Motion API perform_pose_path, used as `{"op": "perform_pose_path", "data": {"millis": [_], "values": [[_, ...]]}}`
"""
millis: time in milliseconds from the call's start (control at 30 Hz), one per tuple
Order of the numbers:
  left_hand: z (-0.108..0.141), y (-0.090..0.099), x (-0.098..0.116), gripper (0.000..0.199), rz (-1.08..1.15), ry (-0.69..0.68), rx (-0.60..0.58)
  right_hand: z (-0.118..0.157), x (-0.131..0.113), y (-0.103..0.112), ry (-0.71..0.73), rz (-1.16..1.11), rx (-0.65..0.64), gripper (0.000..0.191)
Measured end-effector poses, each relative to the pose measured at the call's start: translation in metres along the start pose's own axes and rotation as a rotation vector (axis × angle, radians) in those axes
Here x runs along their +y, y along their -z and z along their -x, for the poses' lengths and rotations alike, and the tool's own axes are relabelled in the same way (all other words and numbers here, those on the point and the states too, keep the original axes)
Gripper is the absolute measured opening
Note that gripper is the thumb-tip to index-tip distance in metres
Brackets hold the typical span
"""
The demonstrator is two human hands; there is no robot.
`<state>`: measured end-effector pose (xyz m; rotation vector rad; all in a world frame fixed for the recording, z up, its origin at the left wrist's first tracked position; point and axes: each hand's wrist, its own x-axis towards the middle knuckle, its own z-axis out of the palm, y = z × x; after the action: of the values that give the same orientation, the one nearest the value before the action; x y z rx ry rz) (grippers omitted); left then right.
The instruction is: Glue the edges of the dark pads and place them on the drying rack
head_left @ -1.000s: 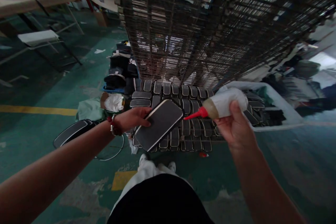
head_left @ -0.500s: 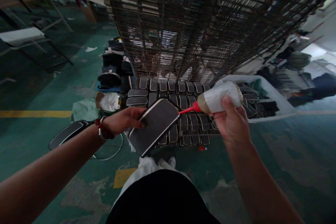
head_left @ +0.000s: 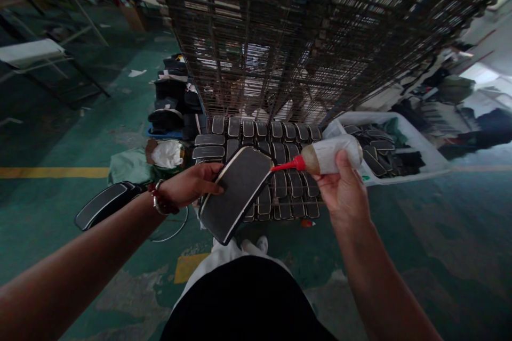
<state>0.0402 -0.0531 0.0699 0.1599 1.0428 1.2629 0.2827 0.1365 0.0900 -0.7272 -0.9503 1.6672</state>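
Note:
My left hand (head_left: 202,184) grips the left edge of a dark, rounded panel (head_left: 238,192) with a pale line of glue or piping along its border; the thumb lies on its face. My right hand (head_left: 346,186) is wrapped round a squeeze bottle (head_left: 334,154) with a white wrapping, tipped sideways. Its red nozzle (head_left: 294,163) points left, the tip at the panel's upper right corner. Beneath and behind the panel, rows of similar dark pieces (head_left: 280,184) with pale outlines lie on a rack.
A tall wire-mesh rack (head_left: 256,42) rises ahead. To the right stands a white bin (head_left: 430,162) of dark pieces. At left are stacked black items (head_left: 172,101), a green cloth (head_left: 130,165) and another dark panel piece (head_left: 104,202). A small red-orange item (head_left: 307,222) lies on the floor.
The right hand and bottle have shifted slightly left and down, the nozzle tip moving a little along the panel's corner. The panel has turned slightly in my left hand.

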Motion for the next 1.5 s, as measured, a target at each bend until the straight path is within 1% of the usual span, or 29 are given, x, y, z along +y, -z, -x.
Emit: {"op": "perform_pose_path", "data": {"millis": [167,233,367,433,667,800,967,1067,1133,1267,1500], "values": [[-0.001,0.001,-0.005,0.058,0.13,0.028,-0.067,0.006,0.003,0.001,0.021,0.022,0.009,0.029],[-0.001,0.002,-0.006,0.056,0.128,0.013,-0.063,0.01,0.005,0.001,0.01,0.037,0.006,0.027],[-0.002,0.001,-0.009,0.052,0.044,-0.035,-0.042,0.019,0.009,-0.001,-0.002,0.049,-0.009,0.022],[-0.002,0.0,-0.009,0.052,0.036,-0.034,-0.04,0.023,0.01,-0.003,0.0,0.056,-0.021,0.022],[-0.004,0.006,-0.013,0.06,0.179,0.026,-0.058,0.04,0.014,-0.004,-0.025,0.082,-0.037,0.023],[-0.007,0.01,-0.016,0.056,0.193,0.023,-0.076,0.049,0.016,-0.004,-0.014,0.116,-0.061,0.024],[-0.008,0.01,-0.016,0.049,0.041,-0.027,-0.012,0.057,0.022,0.0,0.007,0.162,-0.101,0.024],[-0.009,0.013,-0.015,0.049,-0.016,-0.012,-0.028,0.059,0.026,0.003,0.033,0.166,-0.132,0.031],[-0.01,0.015,-0.016,0.048,-0.032,-0.014,-0.034,0.061,0.028,0.005,0.048,0.163,-0.161,0.034],[-0.013,0.017,-0.016,0.044,-0.047,-0.029,0.016,0.066,0.03,0.006,0.083,0.184,-0.229,0.042],[-0.015,0.014,-0.014,0.042,-0.013,-0.039,0.118,0.078,0.03,0.003,0.074,0.152,-0.257,0.05]]}}
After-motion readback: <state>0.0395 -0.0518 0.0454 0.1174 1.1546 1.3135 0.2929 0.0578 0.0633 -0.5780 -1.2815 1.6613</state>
